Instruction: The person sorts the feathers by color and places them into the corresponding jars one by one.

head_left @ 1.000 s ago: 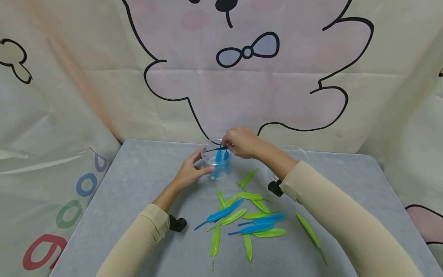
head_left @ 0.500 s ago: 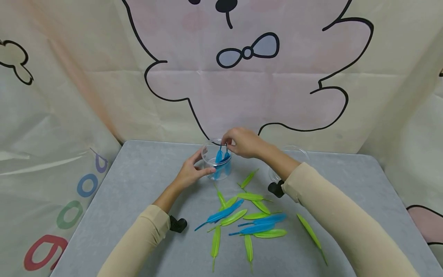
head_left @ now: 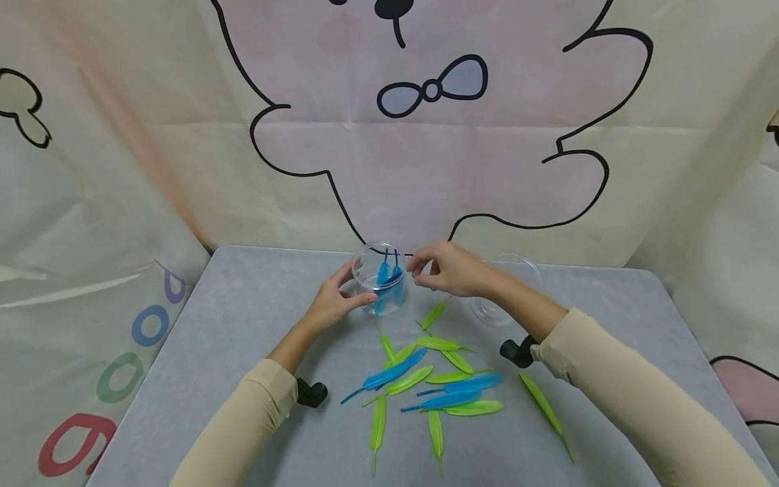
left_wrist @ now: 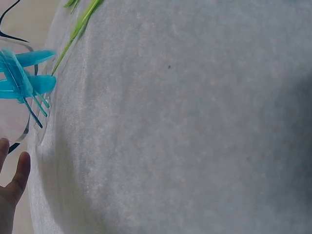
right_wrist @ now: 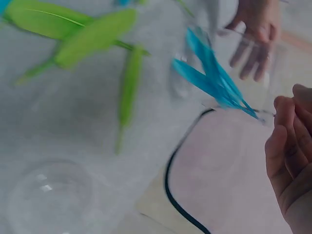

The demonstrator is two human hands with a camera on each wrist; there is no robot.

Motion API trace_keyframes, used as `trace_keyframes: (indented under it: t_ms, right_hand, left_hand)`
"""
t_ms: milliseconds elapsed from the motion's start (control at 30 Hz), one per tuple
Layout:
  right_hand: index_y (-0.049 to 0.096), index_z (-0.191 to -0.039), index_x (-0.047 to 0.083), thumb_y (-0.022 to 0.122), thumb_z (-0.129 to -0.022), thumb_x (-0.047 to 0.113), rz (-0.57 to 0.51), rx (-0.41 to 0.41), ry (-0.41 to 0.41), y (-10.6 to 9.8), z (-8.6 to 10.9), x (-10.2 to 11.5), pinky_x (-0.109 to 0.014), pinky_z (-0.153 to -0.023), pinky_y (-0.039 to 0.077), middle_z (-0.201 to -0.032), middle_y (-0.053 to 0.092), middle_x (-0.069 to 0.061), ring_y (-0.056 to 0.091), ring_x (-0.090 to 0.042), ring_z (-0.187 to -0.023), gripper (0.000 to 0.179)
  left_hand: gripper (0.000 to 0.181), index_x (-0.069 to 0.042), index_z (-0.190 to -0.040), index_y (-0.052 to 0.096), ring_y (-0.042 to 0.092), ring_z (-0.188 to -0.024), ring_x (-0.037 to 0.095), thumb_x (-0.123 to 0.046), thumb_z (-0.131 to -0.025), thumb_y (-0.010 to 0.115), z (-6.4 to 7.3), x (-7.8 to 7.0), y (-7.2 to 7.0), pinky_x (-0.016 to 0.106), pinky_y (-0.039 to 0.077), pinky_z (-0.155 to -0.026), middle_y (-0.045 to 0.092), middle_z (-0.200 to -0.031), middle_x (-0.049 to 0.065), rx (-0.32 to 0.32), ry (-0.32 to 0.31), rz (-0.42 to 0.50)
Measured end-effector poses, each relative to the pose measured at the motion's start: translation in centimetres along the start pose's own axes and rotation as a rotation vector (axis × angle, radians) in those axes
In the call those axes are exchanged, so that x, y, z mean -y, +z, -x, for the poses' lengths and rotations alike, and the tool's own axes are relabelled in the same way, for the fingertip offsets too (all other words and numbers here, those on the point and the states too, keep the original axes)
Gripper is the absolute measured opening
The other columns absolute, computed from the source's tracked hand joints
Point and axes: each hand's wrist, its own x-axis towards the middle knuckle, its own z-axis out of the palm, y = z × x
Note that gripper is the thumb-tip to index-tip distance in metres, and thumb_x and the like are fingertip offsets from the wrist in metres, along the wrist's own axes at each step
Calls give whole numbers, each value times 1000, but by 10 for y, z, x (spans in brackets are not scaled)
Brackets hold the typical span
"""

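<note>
Just left of the clear, round plastic cup (head_left: 368, 287), we see the left hand (head_left: 333, 302) gripping it, thumb on the near side and fingers reaching behind the wall. To do this step well, we should keep that grip light, as the thin wall probably flexes, and hold the cup upright.

Inside the cup are several slim, bright blue feathers (head_left: 383, 274), two with stems pointing up and a darker one lying aslant across them. We would do best to lower each one stem-up and release it below the rim, so that it doesn't catch across the mouth.

On the near side of the cup, more blue feathers (head_left: 441, 400) lie mixed with narrow lime-green feathers (head_left: 410, 381); we should pick the blue by the stem so that no green comes along. Just right of the cup hovers the right hand (head_left: 450, 269), fingers loosely bent, with nothing visible between them. Farther right of the cup stands a second clear plastic container (head_left: 489, 314), partly behind the arm.

Compared with a second ago, the darker feather has dropped from rim level into the cup, and the right hand has moved off rightward; the left hand looks unchanged.
</note>
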Motion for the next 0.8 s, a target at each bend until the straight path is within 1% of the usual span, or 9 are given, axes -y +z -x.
trace_keyframes:
  t_ms: [233, 300, 433, 533, 667, 800]
  right_hand:
    - [74, -109, 6, 71, -91, 7, -91, 95, -10, 29, 15, -15, -26, -63, 54, -100, 74, -10, 62, -14, -67, 18]
    - [74, -109, 4, 70, -91, 6, -135, 120, -14, 37, 17, -19, -26, -59, 53, -101, 74, -12, 62, -15, -63, 18]
    - [71, -111, -2, 69, -92, 5, -228, 168, -11, 55, 22, -25, -26, -56, 53, -102, 74, -16, 64, -22, -60, 21]
    - [71, -112, -3, 70, -91, 5, -264, 190, 8, 69, 26, -26, -25, -58, 52, -101, 74, -14, 62, -20, -62, 23]
    - [71, -112, 0, 73, -88, 4, -269, 216, 35, 87, 31, -24, -24, -58, 49, -101, 74, -9, 56, -13, -61, 24]
    - [71, -113, 3, 74, -87, 4, -277, 247, 53, 101, 36, -21, -23, -58, 48, -103, 72, -6, 55, -11, -61, 26]
  left_hand:
    - [86, -15, -158, 28, 37, -142, 33, -28, -88, 78, -1, -1, 0, 51, 47, -101, 39, -157, 8, -4, -9, -14]
    - [86, -15, -158, 29, 37, -142, 33, -28, -88, 78, -1, -2, 0, 52, 47, -101, 39, -157, 8, -3, -11, -13]
    - [86, -14, -157, 30, 37, -143, 32, -30, -88, 78, -1, -1, -1, 53, 45, -102, 39, -157, 8, -3, -10, -14]
    - [86, -13, -157, 30, 37, -142, 31, -30, -89, 77, -1, 1, -1, 54, 45, -102, 39, -156, 9, 1, -2, -11]
    - [85, -14, -157, 30, 37, -142, 32, -30, -89, 78, -1, 2, -2, 55, 45, -102, 39, -156, 10, 8, 11, -1]
    - [84, -14, -157, 31, 37, -142, 31, -29, -89, 77, -1, 3, -2, 57, 43, -103, 39, -156, 10, 8, 19, 1]
